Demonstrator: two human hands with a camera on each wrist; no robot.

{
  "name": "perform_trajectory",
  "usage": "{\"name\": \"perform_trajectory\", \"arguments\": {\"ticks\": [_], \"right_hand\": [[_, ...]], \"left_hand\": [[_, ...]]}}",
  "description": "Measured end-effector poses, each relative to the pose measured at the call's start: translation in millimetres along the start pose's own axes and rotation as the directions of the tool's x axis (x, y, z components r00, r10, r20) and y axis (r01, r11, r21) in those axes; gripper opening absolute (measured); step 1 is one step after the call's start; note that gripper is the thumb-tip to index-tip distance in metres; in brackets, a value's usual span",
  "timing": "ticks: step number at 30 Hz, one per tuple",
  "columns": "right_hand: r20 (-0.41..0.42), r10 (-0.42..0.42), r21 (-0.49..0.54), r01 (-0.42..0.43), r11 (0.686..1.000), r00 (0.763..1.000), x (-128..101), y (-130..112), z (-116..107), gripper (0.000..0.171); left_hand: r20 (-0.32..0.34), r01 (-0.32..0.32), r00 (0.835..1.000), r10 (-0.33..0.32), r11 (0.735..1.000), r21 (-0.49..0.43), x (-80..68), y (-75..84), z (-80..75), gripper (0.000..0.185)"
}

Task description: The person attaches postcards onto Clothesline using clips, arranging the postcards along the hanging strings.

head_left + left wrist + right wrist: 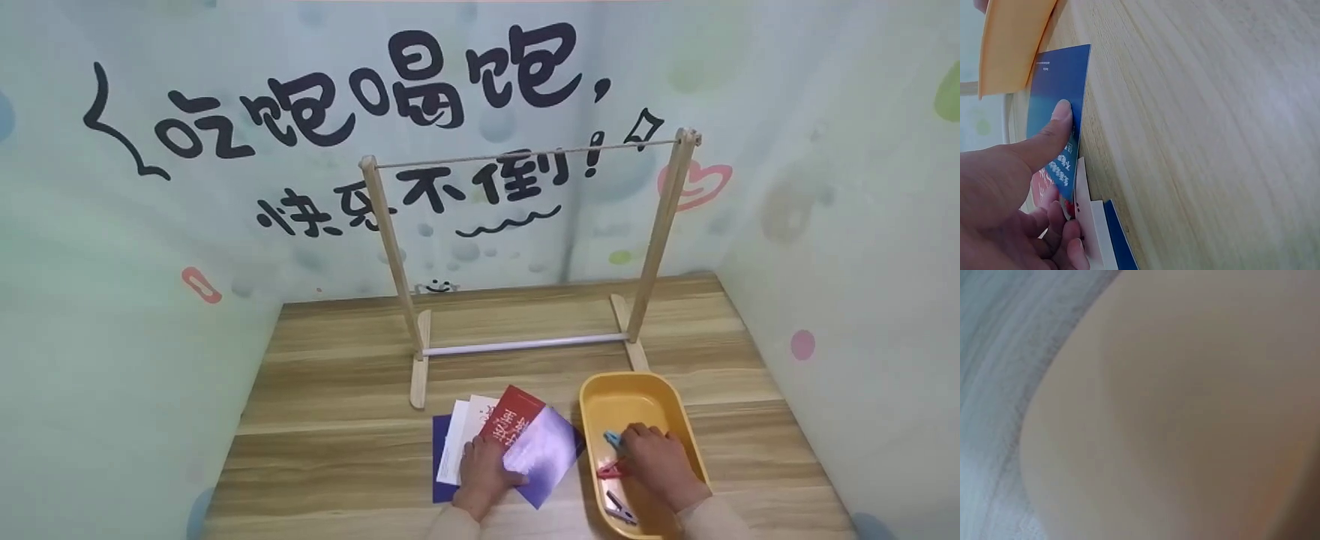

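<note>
On the near part of the wooden desk [337,450], the left hand [484,474] is resting on a fanned stack of cards [517,442], its thumb [1053,132] pressing flat on a blue card [1058,107]. Just to the right, the right hand [656,461] is reaching into a yellow tub [600,394], fingers curling at a blue clothespin [613,439] and a red clothespin [609,471]; whether it is pinching them is unclear. Farther back, a wooden drying rack [525,247] is standing upright
</note>
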State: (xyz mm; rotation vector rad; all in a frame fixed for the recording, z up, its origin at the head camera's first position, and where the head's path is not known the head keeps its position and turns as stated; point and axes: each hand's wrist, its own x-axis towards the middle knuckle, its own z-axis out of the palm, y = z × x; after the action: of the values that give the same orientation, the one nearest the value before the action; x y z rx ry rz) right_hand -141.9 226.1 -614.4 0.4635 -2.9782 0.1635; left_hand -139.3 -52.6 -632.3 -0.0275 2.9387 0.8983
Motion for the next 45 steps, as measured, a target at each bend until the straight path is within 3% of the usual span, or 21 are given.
{"name": "perform_trajectory", "arguments": {"ticks": [4,10,17,22,27,33,38,45], "right_hand": [[-0.056,-0.016,-0.045,0.014,0.999,0.998,-0.3,-0.8,2.0,0.03],[-0.015,-0.005,-0.039,0.005,0.999,1.0,-3.4,-2.9,3.2,0.035],[-0.079,-0.025,-0.045,0.021,0.999,0.997,-1.5,0.5,2.4,0.041],[-0.029,-0.002,-0.013,0.002,1.0,1.0,-1.3,1.9,0.1,0.037],[0.036,0.027,0.009,-0.027,1.0,0.999,2.0,1.2,-4.6,0.033],[0.086,0.038,0.023,-0.04,0.999,0.996,3.1,-0.6,-8.8,0.033],[0.021,-0.005,-0.001,0.005,1.0,1.0,0.5,-1.0,-12.1,0.03],[-0.214,-0.065,0.049,0.077,0.996,0.975,2.4,-0.7,-14.3,0.023]], "left_hand": [[-0.01,0.007,1.0,-0.007,1.0,0.005,0.0,-0.5,1.7,0.077],[0.027,0.04,0.999,-0.039,0.999,-0.024,-4.3,-2.1,2.6,0.079],[0.075,-0.001,0.997,0.011,0.992,-0.129,-4.9,-2.6,-1.1,0.061],[0.163,0.035,0.987,0.006,0.967,-0.25,-6.0,-5.4,-2.8,0.045],[0.232,0.084,0.973,0.004,0.926,-0.368,-6.3,-7.9,-2.5,0.037],[0.292,0.136,0.956,-0.015,0.906,-0.4,-8.1,-7.5,-2.1,0.036],[0.369,0.199,0.929,-0.009,0.854,-0.481,-8.8,-8.0,-3.8,0.033],[0.401,0.221,0.916,0.024,0.802,-0.554,-7.4,-13.5,-9.6,0.027]]}}
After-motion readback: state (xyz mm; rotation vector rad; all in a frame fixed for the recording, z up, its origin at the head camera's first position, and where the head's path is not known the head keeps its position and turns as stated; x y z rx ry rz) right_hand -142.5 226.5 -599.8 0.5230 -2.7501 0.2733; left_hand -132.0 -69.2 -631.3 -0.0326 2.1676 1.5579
